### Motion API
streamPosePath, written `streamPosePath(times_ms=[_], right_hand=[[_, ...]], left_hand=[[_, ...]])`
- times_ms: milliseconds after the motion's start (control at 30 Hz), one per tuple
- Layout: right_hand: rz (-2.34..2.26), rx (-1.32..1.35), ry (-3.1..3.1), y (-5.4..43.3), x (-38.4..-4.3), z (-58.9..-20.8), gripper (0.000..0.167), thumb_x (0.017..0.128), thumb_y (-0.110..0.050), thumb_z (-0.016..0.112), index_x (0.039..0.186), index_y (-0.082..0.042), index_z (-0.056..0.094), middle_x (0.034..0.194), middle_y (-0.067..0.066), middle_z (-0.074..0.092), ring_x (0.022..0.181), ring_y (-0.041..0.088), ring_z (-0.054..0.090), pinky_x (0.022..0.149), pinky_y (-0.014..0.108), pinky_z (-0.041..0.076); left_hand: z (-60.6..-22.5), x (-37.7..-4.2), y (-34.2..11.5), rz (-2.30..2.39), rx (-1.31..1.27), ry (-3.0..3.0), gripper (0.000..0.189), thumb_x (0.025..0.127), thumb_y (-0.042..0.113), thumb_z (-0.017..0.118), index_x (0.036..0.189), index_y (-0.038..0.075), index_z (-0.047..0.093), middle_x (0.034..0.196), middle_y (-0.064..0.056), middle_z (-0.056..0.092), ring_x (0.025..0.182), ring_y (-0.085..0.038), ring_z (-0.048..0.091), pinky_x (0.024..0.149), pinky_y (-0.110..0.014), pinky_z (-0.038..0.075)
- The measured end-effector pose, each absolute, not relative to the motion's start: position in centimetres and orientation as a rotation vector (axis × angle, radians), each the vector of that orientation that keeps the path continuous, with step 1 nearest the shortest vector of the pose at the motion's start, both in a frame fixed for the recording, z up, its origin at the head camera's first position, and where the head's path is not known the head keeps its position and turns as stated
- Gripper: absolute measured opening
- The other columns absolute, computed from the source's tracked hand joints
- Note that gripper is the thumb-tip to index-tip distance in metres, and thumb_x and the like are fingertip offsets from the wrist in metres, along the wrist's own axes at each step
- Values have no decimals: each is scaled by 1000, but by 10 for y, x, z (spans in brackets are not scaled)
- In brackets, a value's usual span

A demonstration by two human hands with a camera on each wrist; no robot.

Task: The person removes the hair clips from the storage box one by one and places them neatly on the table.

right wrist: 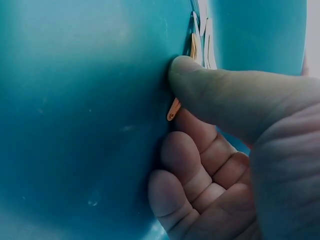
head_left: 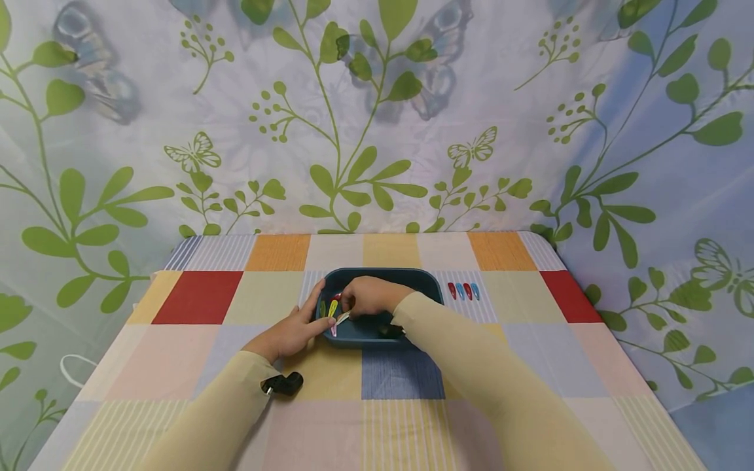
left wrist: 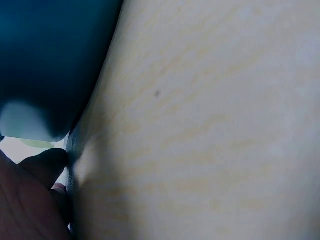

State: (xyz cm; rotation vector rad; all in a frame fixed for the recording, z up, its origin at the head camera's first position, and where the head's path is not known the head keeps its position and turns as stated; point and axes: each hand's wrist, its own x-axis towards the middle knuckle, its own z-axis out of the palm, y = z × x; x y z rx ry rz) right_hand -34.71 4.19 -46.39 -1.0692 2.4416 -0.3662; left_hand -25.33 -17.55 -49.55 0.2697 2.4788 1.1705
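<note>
Printed hanging cloth (head_left: 353, 131), with green leaves and butterflies, rising beyond the tray. Worktop (head_left: 318, 425), covered in patchwork fabric, beneath the tray. Two pale sleeves (head_left: 471, 366), reaching toward the tray from its near side. Tray (head_left: 360, 331), dark blue-green, rectangular, with rounded corners. Right hand (head_left: 374, 296), over the tray's left half, its thumb and forefinger pinching a hair clip (right wrist: 173, 110) that looks orange in the right wrist view. Left hand (head_left: 291, 332), at the tray's left side, its fingers extended along the rim and its thumb reaching over the edge, with nothing held. Black device (head_left: 287, 384), at the left cuff, near the tray's front-left corner. Four hair clips in a row (head_left: 460, 291), alternating red and blue, just right of the tray. Loose clips (head_left: 332, 307), among them yellow, green and pink, inside the tray's left end.
</note>
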Motion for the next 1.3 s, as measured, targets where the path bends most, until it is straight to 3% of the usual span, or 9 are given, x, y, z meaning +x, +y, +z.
streamPosePath(times_ms=[800,900,1133,1300], right_hand=[[-374,-1019,2487,46,-347,-463,4,93,-15,79,97,-14,78,88,-4,71,73,9,58,66,22,50],[-371,-1010,2482,46,-346,-462,7,93,-15,79,100,-14,79,92,-3,74,74,10,59,68,23,53],[-327,-1100,2484,43,-346,-461,16,93,-17,80,109,-14,82,101,-2,79,85,6,64,86,26,57],[-318,-1103,2482,41,-347,-462,7,93,-15,79,101,-15,81,94,-5,76,80,7,61,81,25,56]], left_hand=[[-491,-250,-175,1172,281,2490,86,107,50,53,168,45,-8,176,-14,21,157,-60,-8,125,-75,1],[-492,-251,-175,1169,281,2489,86,107,51,53,168,45,-8,175,-15,21,157,-61,-9,125,-76,1],[-493,-251,-176,1165,281,2490,86,107,52,52,167,45,-9,176,-13,19,157,-60,-8,123,-78,2],[-493,-252,-176,1183,289,2481,86,107,51,52,168,44,-8,176,-13,20,158,-59,-8,125,-75,-1]])
